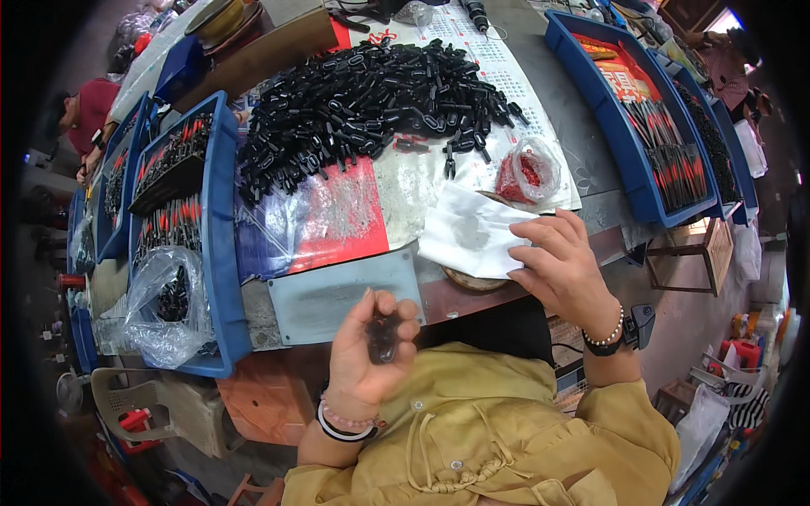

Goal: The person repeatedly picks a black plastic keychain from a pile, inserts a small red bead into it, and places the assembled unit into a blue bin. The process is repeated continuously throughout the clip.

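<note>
My left hand [371, 350] is turned palm up near the table's front edge. Its fingers curl round a dark, see-through plastic piece [383, 339]; whether it is one piece or several, I cannot make out. My right hand [564, 268] hovers at the right edge of a white cloth [460, 236], fingers spread and bent, fingertips at or just over it. The cloth has a grey smudge and lies over a round wooden board [481, 282]. Left of the cloth, a grey flat plate [337, 295] rests at the table edge.
A large heap of small black plastic parts [363, 101] covers the table's middle. A clear bag of red bits [529, 173] sits behind the cloth. Blue trays [226, 244] of black-and-red pieces flank both sides, one with a plastic bag [169, 312]. Another person [93, 114] is at far left.
</note>
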`<state>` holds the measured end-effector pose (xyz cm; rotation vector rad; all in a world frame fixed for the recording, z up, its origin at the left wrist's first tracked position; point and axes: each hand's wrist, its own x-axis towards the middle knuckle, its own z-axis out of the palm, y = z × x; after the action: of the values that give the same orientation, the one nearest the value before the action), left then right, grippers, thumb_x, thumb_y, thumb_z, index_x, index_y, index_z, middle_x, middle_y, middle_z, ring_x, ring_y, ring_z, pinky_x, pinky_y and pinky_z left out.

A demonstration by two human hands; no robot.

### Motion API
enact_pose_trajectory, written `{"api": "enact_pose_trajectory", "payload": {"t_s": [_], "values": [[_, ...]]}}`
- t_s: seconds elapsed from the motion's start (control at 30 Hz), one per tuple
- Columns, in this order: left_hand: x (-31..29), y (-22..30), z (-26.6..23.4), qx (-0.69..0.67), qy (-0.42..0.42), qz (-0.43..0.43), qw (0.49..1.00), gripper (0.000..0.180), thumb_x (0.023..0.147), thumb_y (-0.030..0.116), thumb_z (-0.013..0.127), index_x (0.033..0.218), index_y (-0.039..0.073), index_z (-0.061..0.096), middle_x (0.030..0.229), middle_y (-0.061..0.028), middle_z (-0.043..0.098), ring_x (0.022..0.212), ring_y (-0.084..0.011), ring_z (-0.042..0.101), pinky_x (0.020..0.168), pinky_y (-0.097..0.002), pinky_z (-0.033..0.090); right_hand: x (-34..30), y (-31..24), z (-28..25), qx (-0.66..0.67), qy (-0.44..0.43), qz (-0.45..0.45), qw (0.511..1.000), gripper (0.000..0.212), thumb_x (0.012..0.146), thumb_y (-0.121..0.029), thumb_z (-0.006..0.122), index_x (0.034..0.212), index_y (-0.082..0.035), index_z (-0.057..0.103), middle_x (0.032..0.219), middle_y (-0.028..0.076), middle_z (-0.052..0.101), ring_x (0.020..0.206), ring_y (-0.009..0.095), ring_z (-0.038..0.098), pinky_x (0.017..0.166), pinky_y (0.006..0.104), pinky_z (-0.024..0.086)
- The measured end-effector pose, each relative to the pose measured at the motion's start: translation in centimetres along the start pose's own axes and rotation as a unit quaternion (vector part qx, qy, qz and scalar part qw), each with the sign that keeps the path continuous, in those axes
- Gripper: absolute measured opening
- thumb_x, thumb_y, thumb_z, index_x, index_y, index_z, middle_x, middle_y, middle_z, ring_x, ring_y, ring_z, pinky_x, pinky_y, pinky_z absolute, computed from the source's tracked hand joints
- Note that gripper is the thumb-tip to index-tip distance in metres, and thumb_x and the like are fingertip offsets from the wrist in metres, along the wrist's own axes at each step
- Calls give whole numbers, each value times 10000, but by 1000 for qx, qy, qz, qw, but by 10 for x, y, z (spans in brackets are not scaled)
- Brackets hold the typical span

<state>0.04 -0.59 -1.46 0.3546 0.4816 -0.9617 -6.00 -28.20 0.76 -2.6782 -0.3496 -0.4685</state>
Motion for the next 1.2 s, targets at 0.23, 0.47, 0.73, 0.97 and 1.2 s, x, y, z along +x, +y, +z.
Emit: {"api": "enact_pose_trajectory", "payload": {"t_s": [0.23,0.47,0.73,0.97,1.2], "values": [[1,27,43,121,-19,47,991,236,975,306,553,893,90,506,896,-36,523,688,-105,520,486,-203,417,-12,-5,-3,116,97,31,988,145,759,-32,718,883,-28,641,973,92,669,897,273,621,896,432,443],[48,36,98,633,16,187,751,236,892,231,658,859,-2,671,610,-15,553,509,-85,498,453,-219,363,-12,3,-8,178,207,131,953,102,787,12,664,884,-9,641,917,115,674,837,300,635,767,351,497],[165,36,117,913,65,287,284,290,750,273,757,799,-7,700,687,-176,650,626,-289,643,618,-353,492,28,71,0,34,77,184,979,119,812,-42,592,906,-14,661,876,166,644,825,338,627,734,382,494],[179,46,97,918,61,305,247,338,697,276,770,793,-29,660,757,-220,654,738,-367,657,677,-408,507,44,79,15,-27,-22,168,985,53,787,-75,595,790,-35,629,827,130,609,778,349,613,695,436,487],[139,51,101,827,18,311,469,214,808,180,702,806,-19,622,647,-25,590,546,-117,553,508,-271,419,44,84,20,-33,-33,164,985,51,779,-70,595,791,-23,613,853,143,607,795,360,610,705,449,488]]}}
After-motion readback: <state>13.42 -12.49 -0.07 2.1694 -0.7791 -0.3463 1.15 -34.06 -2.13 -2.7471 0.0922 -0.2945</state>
